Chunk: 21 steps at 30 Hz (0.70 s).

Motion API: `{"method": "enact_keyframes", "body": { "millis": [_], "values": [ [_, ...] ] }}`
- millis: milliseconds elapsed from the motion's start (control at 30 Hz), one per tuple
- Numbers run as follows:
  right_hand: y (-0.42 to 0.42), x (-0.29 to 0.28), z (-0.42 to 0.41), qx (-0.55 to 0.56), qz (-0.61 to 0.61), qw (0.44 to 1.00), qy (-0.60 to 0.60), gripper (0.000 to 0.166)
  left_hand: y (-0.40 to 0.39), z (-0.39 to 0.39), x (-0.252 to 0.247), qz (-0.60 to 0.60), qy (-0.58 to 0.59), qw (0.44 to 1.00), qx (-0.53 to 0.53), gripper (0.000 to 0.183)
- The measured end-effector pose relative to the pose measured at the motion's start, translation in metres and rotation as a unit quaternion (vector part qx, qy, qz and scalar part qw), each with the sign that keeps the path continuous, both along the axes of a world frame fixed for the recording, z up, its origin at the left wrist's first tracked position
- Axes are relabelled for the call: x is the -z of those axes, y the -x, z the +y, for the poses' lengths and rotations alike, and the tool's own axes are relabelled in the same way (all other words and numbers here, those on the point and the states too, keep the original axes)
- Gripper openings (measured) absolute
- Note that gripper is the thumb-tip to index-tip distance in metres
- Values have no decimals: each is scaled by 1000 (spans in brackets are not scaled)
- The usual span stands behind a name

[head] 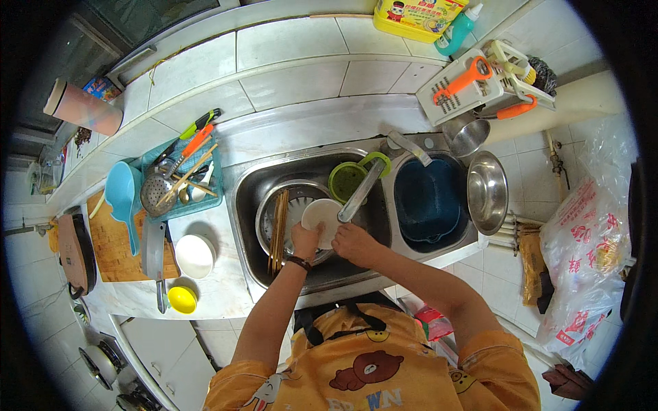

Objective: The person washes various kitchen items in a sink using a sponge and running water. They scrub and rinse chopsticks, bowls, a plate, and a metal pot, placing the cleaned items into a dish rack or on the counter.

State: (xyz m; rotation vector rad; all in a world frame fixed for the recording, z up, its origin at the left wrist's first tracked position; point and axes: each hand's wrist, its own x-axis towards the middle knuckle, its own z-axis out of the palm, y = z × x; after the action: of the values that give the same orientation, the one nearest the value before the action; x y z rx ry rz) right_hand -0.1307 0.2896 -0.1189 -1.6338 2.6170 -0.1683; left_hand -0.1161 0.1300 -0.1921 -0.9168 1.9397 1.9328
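Note:
Both hands hold a white bowl (323,211) under the end of the faucet spout (362,191), over the left basin of a steel sink (247,190). My left hand (307,239) grips its near left side, with the thumb at the inside. My right hand (355,246) has its fingers on the right rim. Below and to the left sits a metal basin (263,216) with a bundle of wooden chopsticks (278,231) leaning across it. A green handled strainer or cup (345,180) stands behind the bowl. Whether water is running cannot be made out.
A blue tub (429,200) fills the right basin, with a steel bowl (487,192) beside it. On the left counter are a white bowl (195,256), a yellow bowl (182,299), a cleaver (153,251) on a cutting board (113,262), and a teal utensil basket (205,200).

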Motion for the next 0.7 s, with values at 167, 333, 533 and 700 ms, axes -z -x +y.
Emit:
{"method": "enact_keyframes", "body": {
  "millis": [167, 333, 533, 700],
  "values": [
    [0, -6, 5, 25, -18, 999, -15, 7, 14, 18, -27, 0, 124, 992, 38, 21],
    [-8, -9, 13, 38, -45, 998, -9, 8, -9, 3, 33, 20, 51, 991, 125, 27],
    [-11, 8, 5, 73, -35, 997, 8, 8, 0, -4, -27, -76, -114, 990, 14, 38],
    [-10, 8, 15, 81, -47, 995, 26, 8, 2, -3, -17, -81, -99, 990, 66, 41]
  ]
}}
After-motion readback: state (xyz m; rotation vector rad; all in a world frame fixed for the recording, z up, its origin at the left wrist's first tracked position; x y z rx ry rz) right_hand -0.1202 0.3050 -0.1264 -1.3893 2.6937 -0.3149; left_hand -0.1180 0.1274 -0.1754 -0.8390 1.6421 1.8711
